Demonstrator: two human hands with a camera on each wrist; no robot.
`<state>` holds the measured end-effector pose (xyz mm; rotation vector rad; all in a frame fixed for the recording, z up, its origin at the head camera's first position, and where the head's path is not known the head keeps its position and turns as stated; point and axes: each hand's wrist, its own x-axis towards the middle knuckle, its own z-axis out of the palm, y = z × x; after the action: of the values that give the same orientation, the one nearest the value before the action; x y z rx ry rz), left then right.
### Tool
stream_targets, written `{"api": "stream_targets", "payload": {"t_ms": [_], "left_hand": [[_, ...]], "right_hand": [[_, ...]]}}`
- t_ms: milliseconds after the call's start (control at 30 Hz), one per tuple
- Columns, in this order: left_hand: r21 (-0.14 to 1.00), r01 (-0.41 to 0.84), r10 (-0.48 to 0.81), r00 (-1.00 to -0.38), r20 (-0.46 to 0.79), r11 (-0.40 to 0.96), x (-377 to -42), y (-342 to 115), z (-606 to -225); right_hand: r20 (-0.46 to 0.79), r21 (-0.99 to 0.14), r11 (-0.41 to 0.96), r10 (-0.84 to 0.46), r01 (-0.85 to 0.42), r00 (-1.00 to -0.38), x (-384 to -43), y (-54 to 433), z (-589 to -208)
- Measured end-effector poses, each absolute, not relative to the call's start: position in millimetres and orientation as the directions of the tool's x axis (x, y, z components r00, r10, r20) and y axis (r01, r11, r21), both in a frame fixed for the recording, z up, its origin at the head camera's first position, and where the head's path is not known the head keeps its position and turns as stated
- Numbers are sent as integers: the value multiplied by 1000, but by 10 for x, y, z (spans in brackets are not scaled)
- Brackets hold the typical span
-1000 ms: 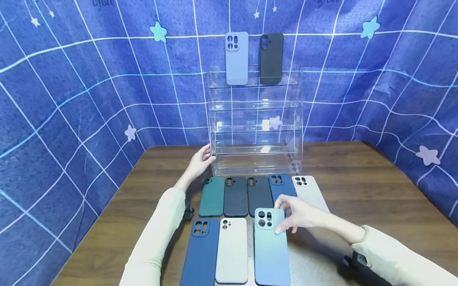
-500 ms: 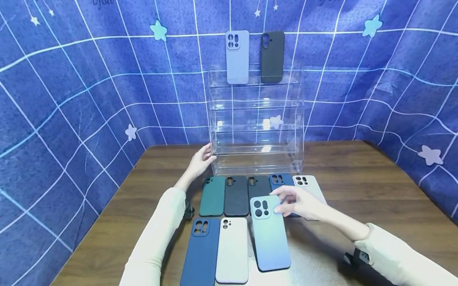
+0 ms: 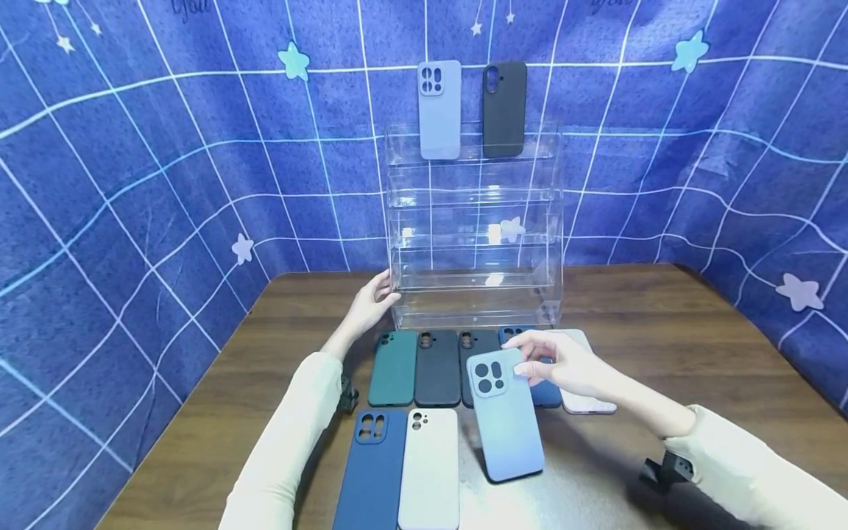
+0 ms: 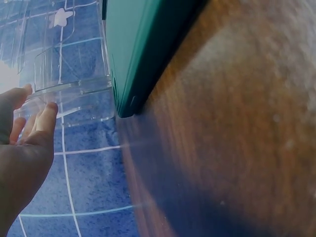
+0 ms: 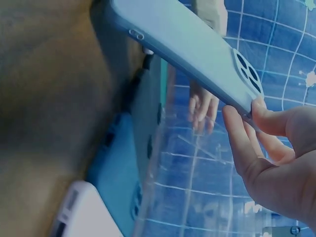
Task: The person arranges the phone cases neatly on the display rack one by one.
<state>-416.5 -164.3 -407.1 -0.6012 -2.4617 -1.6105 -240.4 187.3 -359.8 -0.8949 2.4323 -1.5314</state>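
My right hand (image 3: 553, 361) pinches a light blue phone case (image 3: 506, 419) by its upper right corner, thumb on the back face and fingers behind. The case is tilted, its camera end raised off the table, as the right wrist view also shows. At the back, my left hand (image 3: 366, 305) grips the left side edge of a clear tiered display rack (image 3: 473, 300), with thumb and fingers (image 4: 47, 118) on either side of the clear panel. A lavender phone case (image 3: 440, 118) and a black phone case (image 3: 505, 114) stand upright on the rack's top tier.
In front of the rack lie a green case (image 3: 394, 372), two dark cases (image 3: 438, 372), a blue case (image 3: 546, 394) and a white case (image 3: 592, 397), the last two partly hidden by my right hand. Nearer lie a navy case (image 3: 371, 471) and a cream case (image 3: 429, 471).
My right hand has lifted the light blue case off the near row and moved it forward, tilting it. The left hand stays at the rack's edge.
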Motion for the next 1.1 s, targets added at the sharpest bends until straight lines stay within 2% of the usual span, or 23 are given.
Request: {"api": "stream_targets", "payload": {"t_ms": [167, 567, 867, 1100], "left_hand": [[861, 340, 238, -934, 265, 378, -4112, -1598, -4004], [851, 372, 240, -924, 299, 371, -4172, -1574, -4043], [857, 377, 238, -921, 308, 352, -4182, -1608, -4063], [855, 386, 236, -918, 319, 346, -4190, -1629, -4078]], "right_hand": [[217, -845, 340, -489, -413, -845, -2481, 1908, -3400], [282, -774, 468, -346, -426, -895, -2721, 2022, -2811], [405, -714, 518, -245, -472, -881, -2983, 2100, -2411], [491, -748, 429, -157, -507, -857, -3244, 2136, -2182]]}}
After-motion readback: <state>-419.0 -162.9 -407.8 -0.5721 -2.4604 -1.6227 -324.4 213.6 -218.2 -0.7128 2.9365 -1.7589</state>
